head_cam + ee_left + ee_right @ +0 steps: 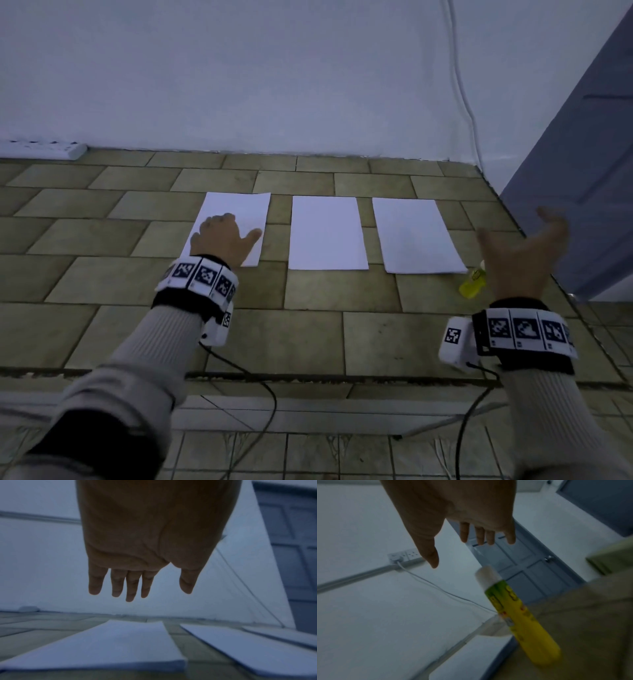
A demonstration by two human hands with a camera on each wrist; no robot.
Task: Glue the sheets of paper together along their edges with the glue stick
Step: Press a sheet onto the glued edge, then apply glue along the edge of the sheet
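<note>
Three white paper sheets lie side by side on the tiled floor: a left sheet (239, 212), a middle sheet (326, 233) and a right sheet (414, 236). My left hand (222, 236) hovers over the left sheet (109, 646) with straight fingers (131, 588), holding nothing. A yellow glue stick (473, 283) lies on the floor just right of the right sheet's near corner. My right hand (524, 250) is spread open above it, empty. In the right wrist view the glue stick (518, 615) lies below the relaxed fingers (479, 535), apart from them.
A white wall (274, 75) runs behind the sheets, with a power strip (44, 150) at its foot on the left and a white cable (462, 89) hanging down on the right. A grey-blue door (589, 164) stands at the right. Wrist cables (260, 387) trail over the near floor.
</note>
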